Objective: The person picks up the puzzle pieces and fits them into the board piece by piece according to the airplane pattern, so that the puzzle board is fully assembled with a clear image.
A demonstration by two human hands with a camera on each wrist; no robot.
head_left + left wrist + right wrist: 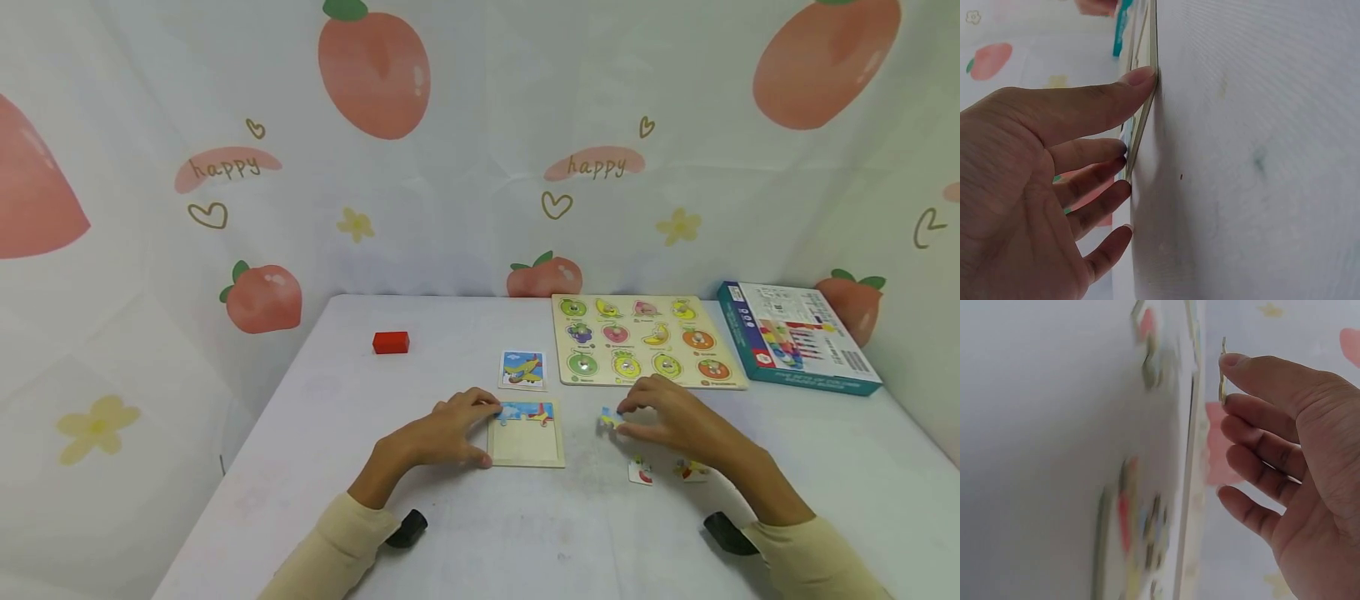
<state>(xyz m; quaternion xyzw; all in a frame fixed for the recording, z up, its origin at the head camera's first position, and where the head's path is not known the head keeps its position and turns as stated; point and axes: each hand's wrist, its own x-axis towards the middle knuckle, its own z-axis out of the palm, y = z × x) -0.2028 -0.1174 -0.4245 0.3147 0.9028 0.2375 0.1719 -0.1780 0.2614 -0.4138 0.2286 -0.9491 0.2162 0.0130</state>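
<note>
Left hand (446, 429) in from near left, forearm angled inward, thumb on wooden puzzle tray (527, 452) side edge, forefinger at its far left corner by the fitted blue top row (525, 412); grip released, fingers spread, just touching. Right hand (671, 421) in from near right, forearm angled inward; grip pinching a jigsaw piece (611, 418) between thumb and forefinger, other fingers loosely bent. That piece is right of the tray, apart from it, held edge-on above the bench (480, 542). Two loose pieces (641, 472) lie near the right hand. Airplane picture card (522, 370) just beyond tray.
</note>
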